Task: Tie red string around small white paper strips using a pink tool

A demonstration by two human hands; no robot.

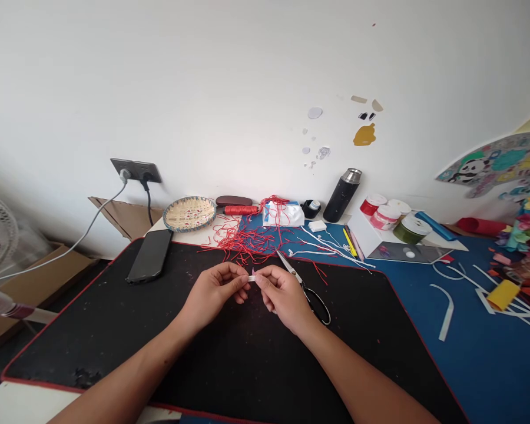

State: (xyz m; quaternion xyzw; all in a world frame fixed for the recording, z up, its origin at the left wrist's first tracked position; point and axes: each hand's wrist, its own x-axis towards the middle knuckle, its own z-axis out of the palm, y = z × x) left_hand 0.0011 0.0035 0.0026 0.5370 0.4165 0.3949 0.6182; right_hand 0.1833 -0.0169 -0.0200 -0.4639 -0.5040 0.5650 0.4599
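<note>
Both hands meet over the middle of a black desk mat [115, 330]. My left hand [216, 290] and my right hand [283, 292] each pinch one end of a small white paper strip [252, 278], fingers closed on it. A pair of scissors [307, 288] lies on the mat just right of my right hand, blades pointing to the far left. A tangle of red thread pieces [247, 238] is spread on the mat's far edge, just beyond the hands.
A black phone [150, 255] lies at the mat's far left. A woven basket [189, 213], red thread spool [241, 209], black flask [342, 195], tape rolls [384, 215] and white paper strips [331, 247] line the back. Coloured paper scraps [512, 277] cover the blue surface right.
</note>
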